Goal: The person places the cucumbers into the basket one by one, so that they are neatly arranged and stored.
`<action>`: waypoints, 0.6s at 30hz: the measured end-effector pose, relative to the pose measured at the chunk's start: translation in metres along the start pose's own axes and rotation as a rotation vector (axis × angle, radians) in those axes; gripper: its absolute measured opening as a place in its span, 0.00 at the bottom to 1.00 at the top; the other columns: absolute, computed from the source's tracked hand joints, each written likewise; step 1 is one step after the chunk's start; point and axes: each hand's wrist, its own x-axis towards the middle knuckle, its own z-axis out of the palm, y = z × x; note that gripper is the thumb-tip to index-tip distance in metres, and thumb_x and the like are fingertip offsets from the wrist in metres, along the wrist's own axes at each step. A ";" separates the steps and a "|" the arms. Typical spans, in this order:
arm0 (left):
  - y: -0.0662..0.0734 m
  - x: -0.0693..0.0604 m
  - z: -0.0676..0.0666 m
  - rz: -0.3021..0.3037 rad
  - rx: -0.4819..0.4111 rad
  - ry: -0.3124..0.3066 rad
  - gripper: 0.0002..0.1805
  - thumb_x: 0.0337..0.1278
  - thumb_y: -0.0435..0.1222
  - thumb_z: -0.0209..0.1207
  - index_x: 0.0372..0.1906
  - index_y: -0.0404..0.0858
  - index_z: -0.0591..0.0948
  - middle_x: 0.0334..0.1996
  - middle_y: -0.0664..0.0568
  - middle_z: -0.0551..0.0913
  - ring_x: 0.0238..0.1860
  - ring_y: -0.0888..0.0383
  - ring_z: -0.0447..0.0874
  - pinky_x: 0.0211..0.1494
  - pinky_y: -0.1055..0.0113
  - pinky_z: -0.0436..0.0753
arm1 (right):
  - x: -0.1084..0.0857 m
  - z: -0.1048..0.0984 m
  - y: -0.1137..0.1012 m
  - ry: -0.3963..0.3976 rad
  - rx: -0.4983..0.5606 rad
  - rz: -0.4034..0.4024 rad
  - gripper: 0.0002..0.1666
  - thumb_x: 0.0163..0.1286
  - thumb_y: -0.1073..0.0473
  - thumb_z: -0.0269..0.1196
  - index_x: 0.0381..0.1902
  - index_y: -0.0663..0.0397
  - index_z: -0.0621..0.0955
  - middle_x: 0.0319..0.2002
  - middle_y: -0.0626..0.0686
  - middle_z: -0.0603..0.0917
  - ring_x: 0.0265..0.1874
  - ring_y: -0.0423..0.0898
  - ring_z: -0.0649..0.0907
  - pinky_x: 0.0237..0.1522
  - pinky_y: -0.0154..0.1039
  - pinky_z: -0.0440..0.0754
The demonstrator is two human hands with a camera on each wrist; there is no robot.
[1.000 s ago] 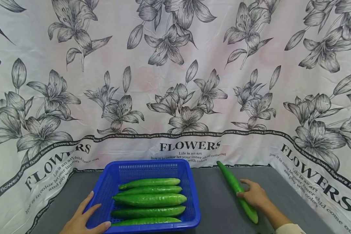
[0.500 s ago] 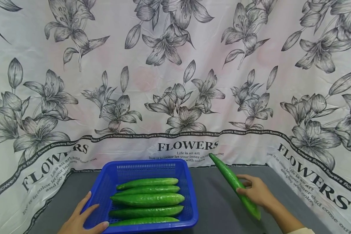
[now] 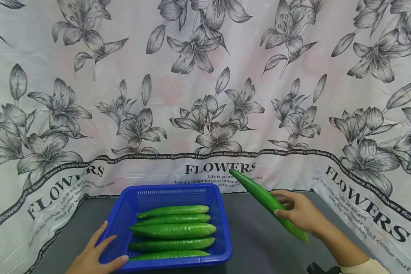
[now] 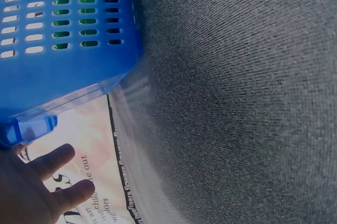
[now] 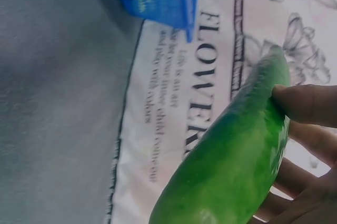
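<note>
My right hand (image 3: pixel 303 213) grips a long green cucumber (image 3: pixel 260 195) around its lower half, raised over the grey table to the right of the basket. The cucumber slants, with its narrow end up and to the left. In the right wrist view, the thumb and fingers (image 5: pixel 305 103) lie against the cucumber (image 5: pixel 221 166). A blue plastic basket (image 3: pixel 226 232) holds several cucumbers (image 3: pixel 172 230) lying side by side. Spread and fairly straight, the fingers of my left hand (image 3: pixel 90 257) rest at the basket's left rim, its thumb near the front corner.
The grey tabletop (image 3: pixel 250 224) extends on both sides of the basket. Behind it hangs a white cloth (image 3: pixel 178 137) printed with flowers and lettering, which also encloses the left and right sides. A dark object (image 3: pixel 322 268) shows by the right wrist.
My right hand has lifted the cucumber off the table and moved it up, its narrow end swinging left towards the basket. The left hand and basket have stayed about where they were.
</note>
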 end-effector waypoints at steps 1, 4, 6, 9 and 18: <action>0.000 0.000 0.000 0.002 -0.001 0.000 0.43 0.56 0.60 0.59 0.66 0.32 0.71 0.73 0.35 0.42 0.59 0.21 0.61 0.43 0.33 0.72 | 0.000 -0.001 -0.004 -0.001 -0.020 -0.011 0.35 0.60 0.60 0.71 0.65 0.55 0.73 0.53 0.67 0.78 0.45 0.59 0.82 0.39 0.50 0.82; -0.001 0.001 0.000 0.012 -0.003 0.003 0.42 0.56 0.59 0.60 0.66 0.31 0.71 0.73 0.35 0.42 0.60 0.21 0.60 0.43 0.33 0.72 | 0.000 -0.004 -0.014 -0.011 -0.050 -0.054 0.34 0.59 0.60 0.71 0.64 0.53 0.75 0.53 0.65 0.79 0.45 0.58 0.82 0.38 0.49 0.82; -0.002 0.001 0.000 0.019 -0.004 0.004 0.42 0.56 0.59 0.60 0.66 0.31 0.71 0.73 0.35 0.42 0.60 0.21 0.59 0.44 0.33 0.72 | 0.001 -0.005 -0.020 -0.016 -0.060 -0.087 0.33 0.59 0.60 0.71 0.63 0.53 0.76 0.52 0.63 0.80 0.44 0.57 0.82 0.37 0.48 0.82; -0.001 0.002 -0.002 0.021 -0.003 0.002 0.42 0.56 0.59 0.60 0.65 0.31 0.71 0.73 0.35 0.42 0.61 0.21 0.58 0.44 0.33 0.72 | 0.004 -0.006 -0.030 -0.021 -0.080 -0.140 0.32 0.59 0.61 0.71 0.63 0.52 0.77 0.51 0.62 0.81 0.44 0.58 0.82 0.36 0.48 0.81; -0.001 0.004 -0.002 0.005 -0.023 -0.022 0.42 0.57 0.58 0.60 0.66 0.30 0.70 0.72 0.35 0.42 0.61 0.21 0.57 0.43 0.34 0.72 | 0.016 -0.003 -0.059 -0.050 -0.156 -0.275 0.31 0.59 0.64 0.69 0.62 0.49 0.78 0.51 0.56 0.82 0.45 0.56 0.82 0.41 0.53 0.79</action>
